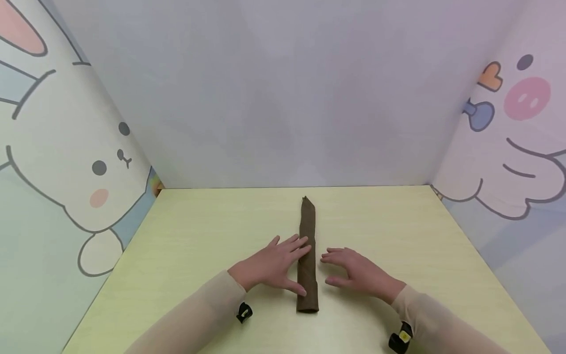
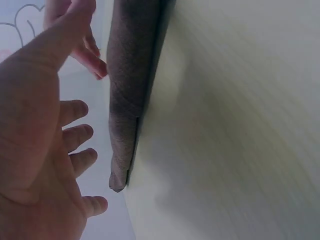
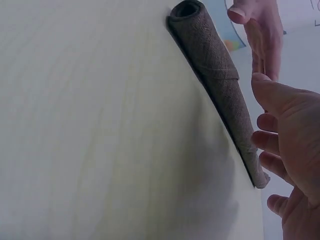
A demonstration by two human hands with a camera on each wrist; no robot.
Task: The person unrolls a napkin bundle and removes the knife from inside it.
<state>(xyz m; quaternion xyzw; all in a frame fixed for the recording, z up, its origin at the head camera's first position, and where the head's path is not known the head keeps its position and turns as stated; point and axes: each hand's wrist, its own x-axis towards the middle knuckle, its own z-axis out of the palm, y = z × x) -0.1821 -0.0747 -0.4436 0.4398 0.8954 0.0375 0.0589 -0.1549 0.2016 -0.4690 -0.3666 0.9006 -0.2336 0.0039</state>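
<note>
A rolled-up brown cloth (image 1: 308,270) lies lengthwise away from the person on the pale yellow wood-grain tabletop (image 1: 199,221), its near end blunt with a hollow, coiled core and its far end narrowing to a small crooked tip. Partway along the roll, an overlapping edge of fabric shows. The left hand (image 1: 276,263) comes in from the roll's left, fingers and thumb spread wide and reaching over it in the head view; whether the fingertips touch the fabric, I cannot tell. Just beside the roll on its right is the right hand (image 1: 360,273), apart from it and holding nothing, fingers loosely bent and thumb held away from them. To either side of the roll's near end come beige sleeves (image 1: 194,314), each with a small black device (image 1: 400,339) by the cuff. Beyond the roll's tip stands a plain greyish-lilac panel (image 1: 292,98); well to the roll's left is a cartoon rabbit (image 1: 70,128), well to its right a cartoon pig (image 1: 527,98).
</note>
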